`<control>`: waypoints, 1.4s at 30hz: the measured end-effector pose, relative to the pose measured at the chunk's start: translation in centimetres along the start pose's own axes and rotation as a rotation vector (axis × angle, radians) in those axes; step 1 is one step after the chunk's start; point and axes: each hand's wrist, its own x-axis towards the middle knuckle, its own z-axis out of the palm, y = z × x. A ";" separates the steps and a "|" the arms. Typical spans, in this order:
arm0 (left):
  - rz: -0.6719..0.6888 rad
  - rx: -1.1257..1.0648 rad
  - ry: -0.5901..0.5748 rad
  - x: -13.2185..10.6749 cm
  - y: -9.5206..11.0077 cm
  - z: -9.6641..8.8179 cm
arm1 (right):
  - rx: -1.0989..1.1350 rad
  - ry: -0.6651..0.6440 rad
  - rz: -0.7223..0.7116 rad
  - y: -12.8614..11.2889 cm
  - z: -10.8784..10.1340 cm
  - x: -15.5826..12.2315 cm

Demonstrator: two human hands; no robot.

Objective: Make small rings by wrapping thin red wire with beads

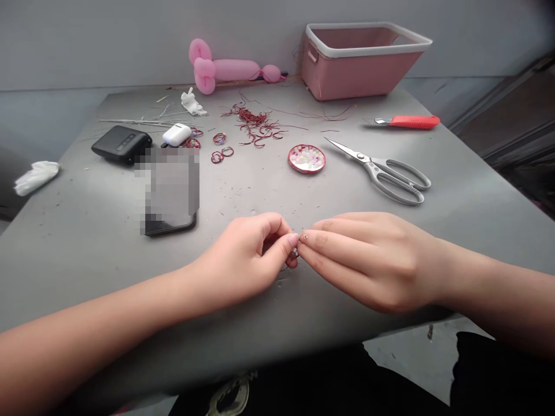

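My left hand [255, 245] pinches a small beaded string [295, 252] between thumb and fingers; a few pale beads and a bit of dark strand show, the rest is hidden. Against it, the fingertips of my right hand [373, 257] are pressed together, back of the hand up, closed at the same small piece. Both hands meet just above the table's near part. Beyond them lies a red-rimmed round dish [307, 169] of pale and pink beads. Several dark red rings [222, 153], some with beads, lie farther left, near a heap of cut dark red cord [255, 121].
Grey scissors [381, 173] and a red utility knife [414, 122] lie on the right. A phone [171, 225], white earbud case [177, 134] and black box-like device [121, 143] are left. At the back are a pink balloon figure [234, 69] and pink bin [351, 72]. Crumpled tissue [37, 177] lies far left.
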 end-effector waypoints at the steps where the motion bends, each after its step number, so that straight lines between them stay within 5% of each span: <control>1: -0.015 -0.004 -0.020 -0.1 0.2 0.0 | 0.004 -0.014 -0.025 -0.1 -0.1 0.1; 16: -0.275 -0.342 -0.307 -0.3 0.9 -0.6 | 0.201 0.114 -0.052 -0.9 -0.4 0.2; 20: -0.155 -0.194 -0.237 -0.4 1.1 -0.8 | 0.162 0.116 0.050 -0.7 -0.3 0.0; 25: 0.016 0.036 -0.085 -0.5 1.1 -0.7 | 0.290 0.139 0.415 -0.3 0.0 0.2; 31: -0.051 -0.011 -0.082 -0.5 0.2 -0.2 | 0.181 0.102 0.086 0.2 0.7 -0.3; 33: -0.028 -0.011 -0.101 -0.5 0.1 0.0 | 0.191 0.140 0.090 0.2 0.9 -0.3; 38: 0.140 0.274 0.015 -0.8 0.1 0.3 | 0.527 0.163 0.460 0.5 0.8 0.5; 42: 0.138 0.254 0.076 -0.7 -0.1 0.2 | 0.675 0.135 0.613 0.7 0.5 1.0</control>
